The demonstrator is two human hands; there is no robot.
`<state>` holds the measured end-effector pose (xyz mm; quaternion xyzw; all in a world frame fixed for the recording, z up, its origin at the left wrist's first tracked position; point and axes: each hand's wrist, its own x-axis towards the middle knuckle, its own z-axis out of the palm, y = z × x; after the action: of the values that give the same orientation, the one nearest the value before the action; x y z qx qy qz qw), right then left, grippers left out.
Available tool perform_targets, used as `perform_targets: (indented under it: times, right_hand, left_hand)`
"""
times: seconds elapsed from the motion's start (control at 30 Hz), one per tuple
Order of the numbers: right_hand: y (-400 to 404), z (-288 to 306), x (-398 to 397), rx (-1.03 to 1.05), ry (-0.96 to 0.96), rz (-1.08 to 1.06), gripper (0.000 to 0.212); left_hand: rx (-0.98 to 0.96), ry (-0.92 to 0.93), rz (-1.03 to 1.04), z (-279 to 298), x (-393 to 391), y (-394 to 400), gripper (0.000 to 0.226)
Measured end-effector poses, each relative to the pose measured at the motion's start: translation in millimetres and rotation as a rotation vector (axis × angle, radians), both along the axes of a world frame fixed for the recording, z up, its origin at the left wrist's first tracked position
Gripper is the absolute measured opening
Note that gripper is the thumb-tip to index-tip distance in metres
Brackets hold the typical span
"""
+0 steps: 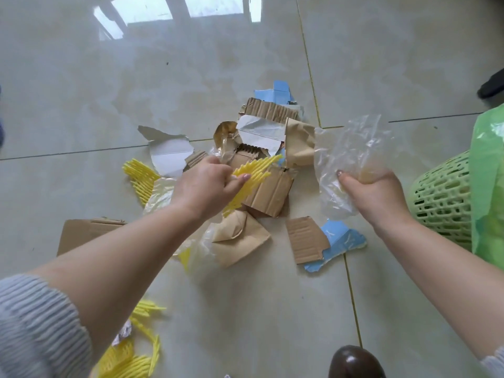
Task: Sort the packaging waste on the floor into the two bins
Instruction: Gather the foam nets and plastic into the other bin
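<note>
Left hand (204, 184) reaching into the heap of packaging waste on the floor (81, 91), grip closed round a strip of yellow foam netting (253, 175), thumb pressed on top of it, netting lifted at a slant above a piece of corrugated cardboard (270, 195). Right hand (373, 195) held up to the right of the heap, grip curled round a crumpled clear plastic bag (351, 156), thumb lying across its lower part, bag standing up above the fist. Just right of that hand, at the frame edge, a green lattice bin (444, 197) with a green plastic liner (488, 165) draped over its rim. Second bin not seen.

Heap spread over the tile joints: brown paper (240, 238) below the left hand, a cardboard scrap (305, 238) lying over a blue carton piece (343, 241) under the right wrist, white torn card (169, 156) to the left, more blue carton (278, 95) at the far end. Further yellow netting (139, 175) left of the heap, and another bundle (131, 358) near the left sleeve (35, 331). Flat cardboard sheet (84, 230) partly hidden beneath the left forearm.
</note>
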<state>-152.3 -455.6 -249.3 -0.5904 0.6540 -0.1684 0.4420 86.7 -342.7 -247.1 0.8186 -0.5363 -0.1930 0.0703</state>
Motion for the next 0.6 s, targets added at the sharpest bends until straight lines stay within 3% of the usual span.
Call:
perform_targets:
  times: [0.13, 0.23, 0.3, 0.43, 0.6]
  right_hand:
    - [15.8, 14.6, 13.6, -0.003, -0.051, 0.11, 0.017]
    - [35.5, 27.4, 27.0, -0.021, -0.078, 0.181, 0.023]
    - [55.2, 37.5, 38.3, -0.016, -0.135, 0.242, 0.013]
    - [96.1, 52.4, 58.5, -0.009, -0.223, 0.355, 0.024]
    - [129.0, 61.7, 84.6, -0.014, -0.055, 0.591, 0.019]
  left_hand:
    - [-0.056, 0.027, 0.191, 19.6, 18.7, 20.5, 0.04]
    - [-0.082, 0.057, 0.336, 42.4, 37.2, 42.5, 0.026]
    - [-0.09, 0.026, 0.364, 61.2, 51.1, 63.6, 0.014]
    - [-0.069, -0.046, 0.369, 98.7, 73.8, 117.1, 0.016]
    - [0.01, -0.091, 0.471, 122.4, 100.1, 186.5, 0.02]
